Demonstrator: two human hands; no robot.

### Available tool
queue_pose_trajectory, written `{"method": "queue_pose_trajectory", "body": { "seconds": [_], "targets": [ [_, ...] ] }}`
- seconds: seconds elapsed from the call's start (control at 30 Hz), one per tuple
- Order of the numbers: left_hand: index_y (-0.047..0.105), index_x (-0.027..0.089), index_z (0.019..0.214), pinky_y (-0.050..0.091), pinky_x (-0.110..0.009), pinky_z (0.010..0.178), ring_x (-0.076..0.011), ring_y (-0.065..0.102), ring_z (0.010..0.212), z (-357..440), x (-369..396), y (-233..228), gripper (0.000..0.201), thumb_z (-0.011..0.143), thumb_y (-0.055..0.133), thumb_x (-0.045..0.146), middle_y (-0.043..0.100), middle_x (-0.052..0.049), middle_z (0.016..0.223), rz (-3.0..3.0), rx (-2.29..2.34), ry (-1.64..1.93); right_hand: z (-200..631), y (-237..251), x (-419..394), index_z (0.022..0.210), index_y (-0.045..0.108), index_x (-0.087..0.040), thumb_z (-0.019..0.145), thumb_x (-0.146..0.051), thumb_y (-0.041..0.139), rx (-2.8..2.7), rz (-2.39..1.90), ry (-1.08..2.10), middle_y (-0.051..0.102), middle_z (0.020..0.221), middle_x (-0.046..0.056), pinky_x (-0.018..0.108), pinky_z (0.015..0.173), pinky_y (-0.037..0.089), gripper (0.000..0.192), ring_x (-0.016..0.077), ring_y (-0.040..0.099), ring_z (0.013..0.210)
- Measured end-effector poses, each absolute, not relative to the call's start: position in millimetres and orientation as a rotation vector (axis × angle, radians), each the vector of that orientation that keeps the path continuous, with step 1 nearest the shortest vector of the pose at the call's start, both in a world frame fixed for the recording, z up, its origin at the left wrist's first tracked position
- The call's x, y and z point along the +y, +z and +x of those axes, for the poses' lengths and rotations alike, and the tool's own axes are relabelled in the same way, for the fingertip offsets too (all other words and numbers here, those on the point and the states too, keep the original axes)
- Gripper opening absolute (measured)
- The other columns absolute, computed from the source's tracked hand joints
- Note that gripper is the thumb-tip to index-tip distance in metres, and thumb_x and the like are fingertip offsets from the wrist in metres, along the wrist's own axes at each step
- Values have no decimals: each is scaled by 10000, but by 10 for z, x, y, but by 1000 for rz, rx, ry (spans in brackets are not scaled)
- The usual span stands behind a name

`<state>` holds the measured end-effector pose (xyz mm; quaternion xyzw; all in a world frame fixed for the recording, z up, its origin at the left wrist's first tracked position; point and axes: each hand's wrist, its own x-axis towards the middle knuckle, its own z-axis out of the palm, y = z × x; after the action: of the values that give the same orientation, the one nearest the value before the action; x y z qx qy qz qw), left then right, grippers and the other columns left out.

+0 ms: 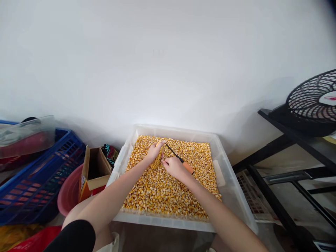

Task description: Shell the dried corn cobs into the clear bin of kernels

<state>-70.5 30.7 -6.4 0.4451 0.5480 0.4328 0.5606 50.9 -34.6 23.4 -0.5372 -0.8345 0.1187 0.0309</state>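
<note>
My left hand is wrapped round an ear of corn, which it holds tilted just above the loose corn kernels. My right hand is closed, its thumb and fingertips pressed against the side of the ear. Just beyond my right hand is a screwdriver with an orange and black handle; its dark shaft points toward my left hand. Whether it rests on the kernels or touches my right hand, I cannot tell. The kernels fill a translucent plastic bin in front of me.
To the left stand an open cardboard box, a pink basin and a blue plastic basket full of things. A black fan sits on a black metal frame at right. A white wall rises behind the bin.
</note>
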Motion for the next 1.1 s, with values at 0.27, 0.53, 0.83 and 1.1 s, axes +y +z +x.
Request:
{"method": "queue_pose_trajectory", "body": {
  "seconds": [0.27, 0.53, 0.83, 1.1],
  "targets": [
    [445, 177, 685, 375, -224, 385, -135, 495, 366, -690, 254, -31, 378, 696, 520, 547, 451, 37, 396, 1083, 1309, 1024, 432, 199, -413, 865, 649, -115, 870, -224, 321, -2660, -1678, 262, 665, 800, 131, 244, 633, 397, 346, 183, 622, 725],
    [464, 173, 648, 371, -220, 393, -135, 499, 370, -680, 240, -52, 402, 698, 493, 571, 445, 34, 401, 1165, 1351, 1017, 436, 221, -381, 870, 658, -105, 881, -253, 293, -2651, -1674, 269, 665, 793, 135, 251, 613, 374, 395, 188, 618, 698],
    [494, 155, 628, 339, -224, 475, -128, 480, 483, -647, 197, -93, 458, 699, 440, 605, 481, 24, 490, 1529, 1439, 938, 652, 271, -243, 784, 672, -134, 848, -279, 378, -2680, -1499, 489, 657, 741, 90, 218, 565, 312, 333, 128, 555, 621],
    [504, 157, 576, 329, -224, 509, -126, 471, 520, -580, 188, -98, 429, 703, 456, 564, 491, 21, 503, 1687, 1281, 800, 853, 232, -85, 556, 592, -120, 775, -323, 498, -2640, -1277, 1049, 465, 476, -32, 190, 472, 226, 313, 62, 347, 460]
  ]
}}
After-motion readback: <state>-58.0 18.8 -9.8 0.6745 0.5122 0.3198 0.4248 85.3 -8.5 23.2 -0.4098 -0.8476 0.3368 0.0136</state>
